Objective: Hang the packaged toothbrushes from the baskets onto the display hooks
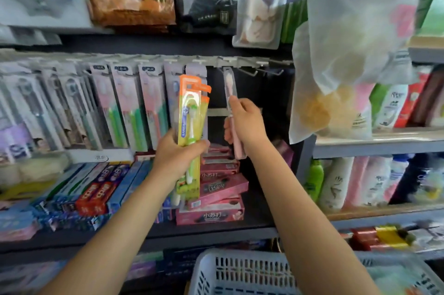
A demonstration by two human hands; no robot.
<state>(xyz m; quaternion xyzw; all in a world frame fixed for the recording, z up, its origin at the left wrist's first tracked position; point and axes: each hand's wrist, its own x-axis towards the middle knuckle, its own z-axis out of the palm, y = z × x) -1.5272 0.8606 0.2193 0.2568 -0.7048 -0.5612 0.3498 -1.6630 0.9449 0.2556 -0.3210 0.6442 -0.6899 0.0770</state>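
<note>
Toothbrushes: right hand point(245, 121) holds a pink pack point(231, 112) at its hook point(247, 71); left hand point(177, 157) grips orange packs point(192, 126). Missing the hole could drop it.

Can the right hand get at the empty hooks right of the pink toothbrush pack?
Probably yes. The right hand is just below and left of the empty hooks, with only dark open space between, though it grips the pink toothbrush pack; the hanging plastic bag crowds the far right.

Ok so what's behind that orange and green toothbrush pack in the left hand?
Behind the orange and green toothbrush pack gripped by the left hand, a hanging grey pack's top shows; its lower part is covered.
</note>
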